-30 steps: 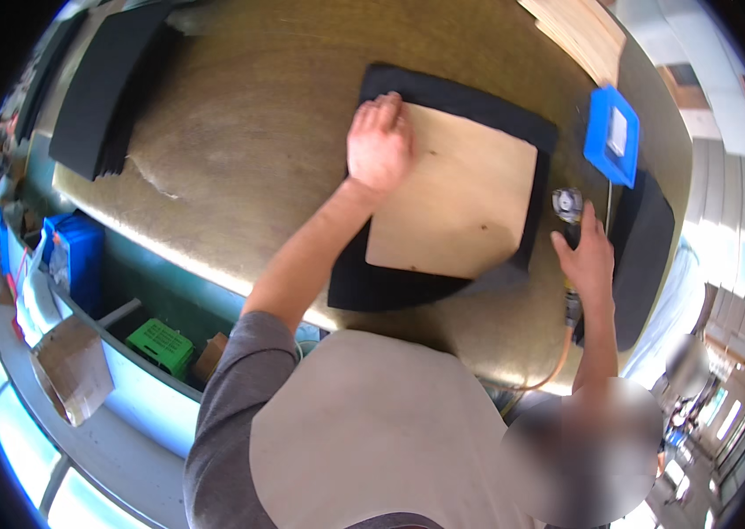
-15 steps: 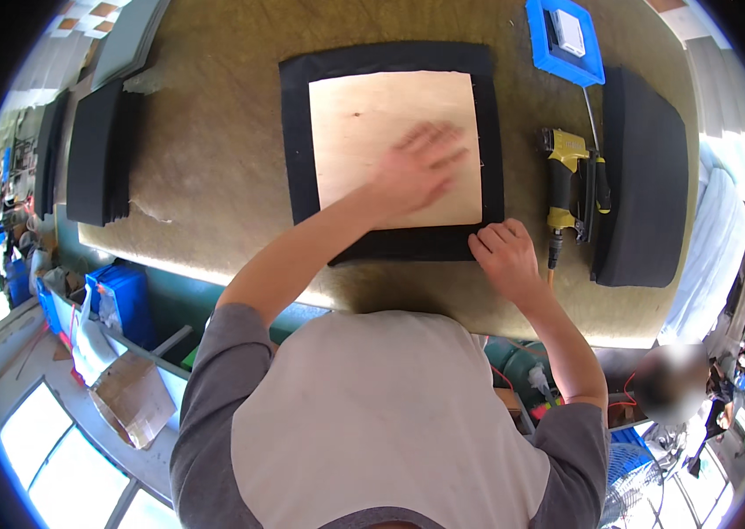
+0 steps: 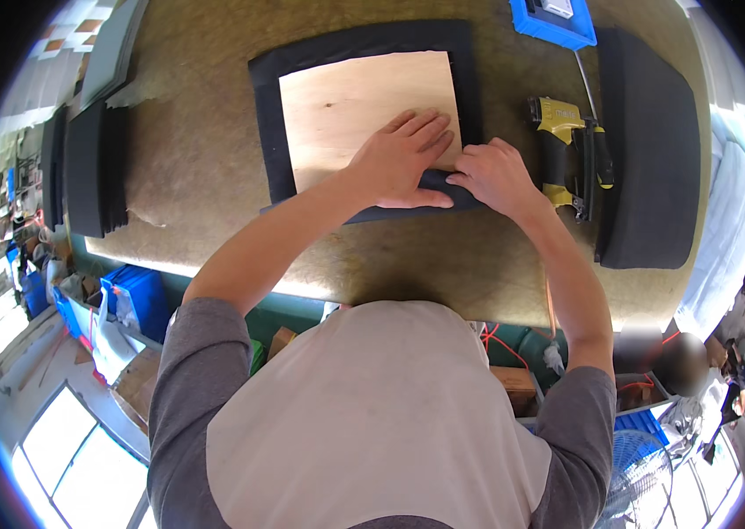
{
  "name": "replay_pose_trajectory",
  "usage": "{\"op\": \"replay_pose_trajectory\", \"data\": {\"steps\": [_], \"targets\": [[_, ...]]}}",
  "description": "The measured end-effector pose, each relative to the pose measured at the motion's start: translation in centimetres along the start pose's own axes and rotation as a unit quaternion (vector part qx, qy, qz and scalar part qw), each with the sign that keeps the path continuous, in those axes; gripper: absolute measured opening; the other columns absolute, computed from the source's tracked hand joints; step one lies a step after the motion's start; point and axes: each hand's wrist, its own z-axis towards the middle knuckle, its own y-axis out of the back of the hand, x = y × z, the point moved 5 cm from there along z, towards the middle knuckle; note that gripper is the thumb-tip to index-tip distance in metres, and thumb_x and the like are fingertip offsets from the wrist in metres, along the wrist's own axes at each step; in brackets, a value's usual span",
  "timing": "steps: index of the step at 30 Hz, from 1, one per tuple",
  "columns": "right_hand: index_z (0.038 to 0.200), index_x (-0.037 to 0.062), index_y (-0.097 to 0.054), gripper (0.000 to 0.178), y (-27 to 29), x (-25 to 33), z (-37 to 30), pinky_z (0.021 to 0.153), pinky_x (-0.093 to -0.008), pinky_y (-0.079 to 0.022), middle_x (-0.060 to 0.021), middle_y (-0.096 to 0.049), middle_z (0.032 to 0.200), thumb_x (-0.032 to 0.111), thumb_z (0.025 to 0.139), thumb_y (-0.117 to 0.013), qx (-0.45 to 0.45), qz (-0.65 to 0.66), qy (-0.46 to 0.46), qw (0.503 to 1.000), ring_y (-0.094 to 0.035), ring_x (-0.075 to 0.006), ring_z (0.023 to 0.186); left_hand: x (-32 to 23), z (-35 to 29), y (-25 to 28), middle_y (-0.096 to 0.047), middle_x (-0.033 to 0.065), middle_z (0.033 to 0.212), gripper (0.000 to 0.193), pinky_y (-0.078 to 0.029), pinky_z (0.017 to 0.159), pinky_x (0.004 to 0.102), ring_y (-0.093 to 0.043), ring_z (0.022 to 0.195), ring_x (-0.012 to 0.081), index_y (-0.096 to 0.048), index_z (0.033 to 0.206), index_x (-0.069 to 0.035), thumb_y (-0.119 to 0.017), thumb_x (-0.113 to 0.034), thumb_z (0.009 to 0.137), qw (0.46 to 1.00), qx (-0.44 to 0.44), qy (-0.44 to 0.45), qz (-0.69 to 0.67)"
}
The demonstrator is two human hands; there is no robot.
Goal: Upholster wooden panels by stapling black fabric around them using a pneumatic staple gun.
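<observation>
A square, pale wooden board (image 3: 328, 132) lies on a larger piece of black fabric (image 3: 355, 42), which shows as a border around it. My left hand (image 3: 399, 166) rests flat on the board's near right part, fingers stretched and thumb out toward the near edge. Beside it, my right hand (image 3: 498, 175) is closed at the near right corner, its fingertips pinching the fabric against the board's edge. The near strip of fabric is partly hidden by both hands and the left forearm.
Right of the fabric lie a yellow and black nail or staple gun (image 3: 558, 132) and a screwdriver (image 3: 603, 159). Beyond them are a dark sheet stack (image 3: 650, 159) and a blue tray (image 3: 553, 28). Dark sheets (image 3: 90, 176) and grey sheets (image 3: 115, 57) lie on the table's left side.
My left hand has come nearer and settled flat on the board. My right hand has moved up from the fabric's outer corner to the board's corner, folding the near fabric inward.
</observation>
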Motion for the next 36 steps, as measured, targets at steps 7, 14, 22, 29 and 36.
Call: {"op": "replay_pose_trajectory", "data": {"steps": [7, 14, 22, 29, 36], "targets": [[0.103, 0.0030, -0.066, 0.032, 6.3, -2.1, -4.2, 0.087, -0.0460, -0.052, -0.0140, -0.068, 0.102, 0.026, 0.086, -0.079, -0.315, -0.086, -0.165, 0.931, -0.068, -0.0348, 0.096, -0.1, -0.3, -1.2, -0.052, 0.0086, 0.148, 0.065, -0.028, 0.124, 0.0461, -0.041, 0.144, 0.0274, -0.057, 0.145, -0.020, -0.058, -0.061, 0.095, 0.996, -0.085, 0.032, 0.006], [0.142, -0.0033, -0.042, 0.077, 4.3, -8.6, -6.5, 0.091, -0.0534, -0.053, -0.0258, -0.066, 0.112, 0.025, 0.082, -0.081, -0.084, -0.073, -0.447, 0.888, -0.065, -0.0487, 0.103, 0.1, 0.6, -1.2, -0.054, 0.0056, 0.144, 0.052, -0.030, 0.122, 0.0483, -0.045, 0.139, 0.0258, -0.063, 0.136, -0.019, -0.062, -0.052, 0.096, 0.988, -0.152, 0.016, -0.017], [0.106, -0.0025, -0.065, 0.024, 7.2, 2.1, -12.5, 0.062, -0.0294, -0.052, -0.0070, -0.067, 0.078, -0.003, 0.083, -0.071, -0.128, 0.503, -0.438, 0.734, -0.063, -0.0150, 0.064, 0.3, 0.7, -2.0, -0.057, 0.0037, 0.137, 0.045, -0.034, 0.119, 0.0504, -0.049, 0.134, 0.0251, -0.064, 0.130, -0.018, -0.067, -0.044, 0.094, 0.980, -0.195, 0.018, -0.027], [0.108, -0.0006, -0.061, 0.025, 1.5, 8.3, -9.6, 0.049, -0.0276, -0.047, -0.0042, -0.061, 0.074, -0.002, 0.084, -0.068, -0.072, 0.517, -0.544, 0.657, -0.058, -0.0121, 0.056, -0.2, 1.0, -1.2, -0.060, 0.0038, 0.132, 0.034, -0.038, 0.117, 0.0469, -0.051, 0.132, 0.0229, -0.066, 0.120, -0.014, -0.069, -0.034, 0.093, 0.972, -0.231, 0.008, -0.043], [0.091, -0.0006, -0.063, 0.011, 1.1, 6.8, -6.5, 0.047, -0.0277, -0.047, -0.0028, -0.059, 0.069, -0.002, 0.080, -0.067, -0.097, 0.475, -0.521, 0.703, -0.056, -0.0106, 0.052, 1.1, 1.3, -2.5, -0.060, 0.0095, 0.133, 0.042, -0.037, 0.118, 0.0480, -0.050, 0.135, 0.0261, -0.065, 0.124, -0.008, -0.066, -0.037, 0.095, 0.972, -0.230, -0.018, -0.030]]}}
